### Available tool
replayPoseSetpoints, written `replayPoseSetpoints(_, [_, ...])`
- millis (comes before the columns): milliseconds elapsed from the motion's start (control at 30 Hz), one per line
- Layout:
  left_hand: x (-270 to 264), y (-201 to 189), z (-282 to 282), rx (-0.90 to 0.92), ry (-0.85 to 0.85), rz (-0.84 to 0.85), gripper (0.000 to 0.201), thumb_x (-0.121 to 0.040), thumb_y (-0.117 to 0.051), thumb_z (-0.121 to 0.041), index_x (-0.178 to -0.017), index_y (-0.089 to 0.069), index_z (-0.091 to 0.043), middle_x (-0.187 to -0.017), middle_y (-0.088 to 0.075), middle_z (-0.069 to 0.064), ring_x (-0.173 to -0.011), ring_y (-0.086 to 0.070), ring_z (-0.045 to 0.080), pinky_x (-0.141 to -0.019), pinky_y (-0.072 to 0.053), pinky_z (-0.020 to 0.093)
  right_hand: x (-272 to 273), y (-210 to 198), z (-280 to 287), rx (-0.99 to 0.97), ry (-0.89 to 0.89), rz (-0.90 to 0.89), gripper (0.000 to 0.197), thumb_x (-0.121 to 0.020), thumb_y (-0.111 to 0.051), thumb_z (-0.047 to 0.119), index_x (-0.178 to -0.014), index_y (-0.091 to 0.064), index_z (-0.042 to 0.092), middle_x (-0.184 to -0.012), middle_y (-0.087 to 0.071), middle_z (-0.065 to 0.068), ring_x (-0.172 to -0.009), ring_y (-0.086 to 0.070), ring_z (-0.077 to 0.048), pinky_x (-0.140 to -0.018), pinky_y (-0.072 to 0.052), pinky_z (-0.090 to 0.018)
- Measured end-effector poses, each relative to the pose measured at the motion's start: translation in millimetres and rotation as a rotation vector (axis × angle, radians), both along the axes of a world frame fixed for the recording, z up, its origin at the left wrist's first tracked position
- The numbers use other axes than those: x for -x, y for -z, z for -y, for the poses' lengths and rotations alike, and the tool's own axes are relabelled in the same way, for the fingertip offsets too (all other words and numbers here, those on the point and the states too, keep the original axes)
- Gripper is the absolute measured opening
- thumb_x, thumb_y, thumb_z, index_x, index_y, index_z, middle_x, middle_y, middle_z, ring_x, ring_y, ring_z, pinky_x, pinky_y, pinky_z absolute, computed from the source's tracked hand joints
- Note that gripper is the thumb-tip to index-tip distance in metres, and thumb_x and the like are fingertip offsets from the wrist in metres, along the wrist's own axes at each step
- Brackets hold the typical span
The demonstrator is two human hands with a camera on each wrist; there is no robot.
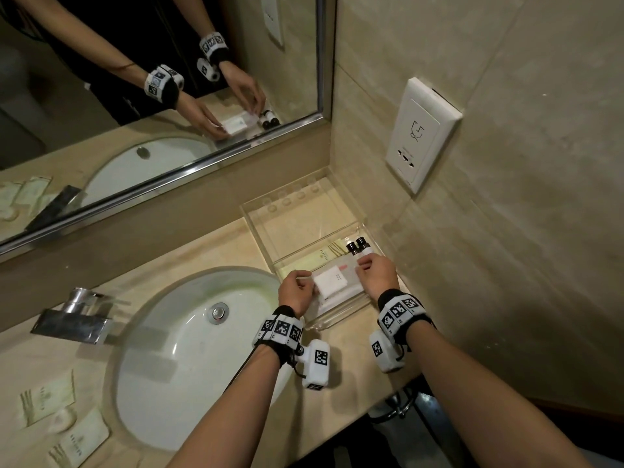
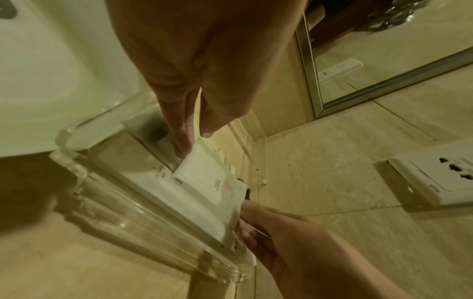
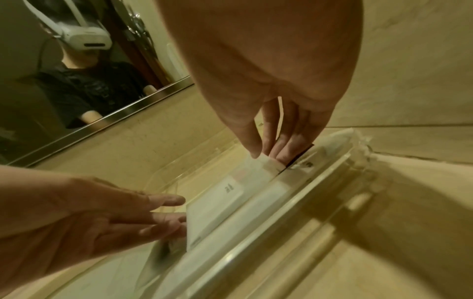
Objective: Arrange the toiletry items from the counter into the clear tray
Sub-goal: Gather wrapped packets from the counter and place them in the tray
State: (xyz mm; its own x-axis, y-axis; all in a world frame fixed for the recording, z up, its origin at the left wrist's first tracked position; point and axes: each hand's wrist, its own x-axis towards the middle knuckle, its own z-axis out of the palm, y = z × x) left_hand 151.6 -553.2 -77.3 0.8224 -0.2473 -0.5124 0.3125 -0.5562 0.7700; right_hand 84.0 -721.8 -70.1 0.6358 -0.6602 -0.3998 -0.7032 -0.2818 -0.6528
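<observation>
— What is being held, and where?

— A flat white sachet in a clear wrapper [image 1: 332,282] is pinched at opposite ends, by the left hand [image 1: 296,292] and by the right hand [image 1: 377,276], just over the near end of the clear acrylic tray [image 1: 341,320] in the corner of the beige stone counter [image 1: 216,244].

— Can the grip be made out?

— In the right wrist view the wrapper's edge is seen caught between thumb and fingertips [image 3: 282,155]; the printing on the sachet is too small to be read.

— What else is in the tray?

— Two small black-capped bottles [image 1: 358,246], largely covered by the right hand, and a pale yellow packet [image 1: 324,255] partly hidden under the sachet. More pale packets [image 1: 47,400] are left beside the white oval sink [image 1: 189,349], one cut off by the picture's edge.
</observation>
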Motion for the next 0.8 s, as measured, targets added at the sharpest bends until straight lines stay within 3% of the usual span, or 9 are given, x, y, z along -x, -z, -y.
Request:
replayPoseSetpoints(200, [-0.9, -0.2, -0.4, -0.015, -0.028, 0.018, 0.019, -0.093, -0.053, -0.011, -0.11, -0.061, -0.009, -0.11, -0.066, 0.013, -0.098, -0.064, 0.026, -0.088, -0.054, 0.035, 0.8, 2.7, -2.5, 0.007, -0.02, 0.034, 0.018, -0.089, -0.063, 0.004, -0.106, -0.067, 0.007, -0.103, -0.069, -0.009, -0.095, -0.067, -0.024, -0.094, -0.054, -0.037])
replayPoseSetpoints(333, [1.9, -1.3, 0.4, -0.022, 0.013, 0.032, 0.022, -0.093, -0.054, -0.01, -0.114, -0.061, -0.007, -0.112, -0.066, 0.012, -0.093, -0.06, 0.019, -0.083, -0.05, 0.028, 3.9, 3.0, -3.1, 0.025, -0.041, 0.048, 0.019, -0.09, -0.062, 0.002, -0.108, -0.066, 0.007, -0.107, -0.069, -0.011, -0.096, -0.067, -0.024, -0.092, -0.055, -0.037])
replayPoseSetpoints(567, [6.6, -1.5, 1.8, -0.038, 0.03, 0.048, 0.024, -0.093, -0.052, -0.008, -0.114, -0.062, -0.005, -0.104, -0.067, 0.011, -0.085, -0.059, 0.017, -0.077, -0.048, 0.025, 9.8, 0.2, -12.4, 0.155, -0.244, 0.029, 0.036, -0.082, -0.074, 0.007, -0.116, -0.061, 0.013, -0.116, -0.064, -0.005, -0.103, -0.063, -0.02, -0.092, -0.055, -0.037])
replayPoseSetpoints(700, [7.3, -2.4, 5.4, -0.052, 0.075, 0.044, 0.027, -0.094, -0.05, -0.007, -0.118, -0.063, -0.003, -0.114, -0.067, 0.012, -0.092, -0.058, 0.016, -0.084, -0.044, 0.021, 8.2, -1.3, -15.7, 0.206, -0.344, 0.015, 0.033, -0.084, -0.07, 0.002, -0.114, -0.064, 0.014, -0.121, -0.063, -0.006, -0.1, -0.063, -0.02, -0.088, -0.054, -0.032])
replayPoseSetpoints(800, [6.7, -4.2, 7.3, -0.068, 0.095, 0.038, 0.029, -0.095, -0.049, -0.007, -0.119, -0.064, -0.003, -0.121, -0.066, 0.012, -0.107, -0.06, 0.022, -0.091, -0.043, 0.022, 7.0, -2.0, -17.3, 0.227, -0.378, 0.004, 0.031, -0.086, -0.067, 0.002, -0.115, -0.066, 0.014, -0.124, -0.062, -0.005, -0.102, -0.062, -0.019, -0.087, -0.052, -0.027])
